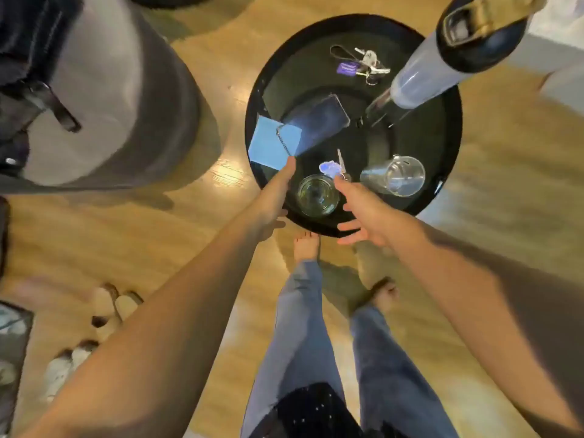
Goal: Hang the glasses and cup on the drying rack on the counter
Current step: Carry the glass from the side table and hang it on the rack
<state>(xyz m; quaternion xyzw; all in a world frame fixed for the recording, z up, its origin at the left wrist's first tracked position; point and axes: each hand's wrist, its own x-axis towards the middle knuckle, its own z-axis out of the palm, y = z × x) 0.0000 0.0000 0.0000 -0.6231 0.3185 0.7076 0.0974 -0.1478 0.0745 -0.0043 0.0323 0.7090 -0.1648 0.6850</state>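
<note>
Left hand (274, 205) and right hand (368, 214), both open and empty, flank glass (318, 195) on round table (448, 147)

Both hands reach over the near rim of a round black table (455, 128). The left hand (275, 200) and right hand (366, 213), fingers spread, flank an upright glass (318, 195) without touching it. A second glass (393, 176) lies tipped nearby, beside a phone (319, 121).

Nothing here reads as text from where I stand: the purple tag (347, 68) on the keys (369, 63) carries a pale wavy mark, too blurred to make out, and the blue paper (268, 147) on my bench (448, 128) shows blank
</note>
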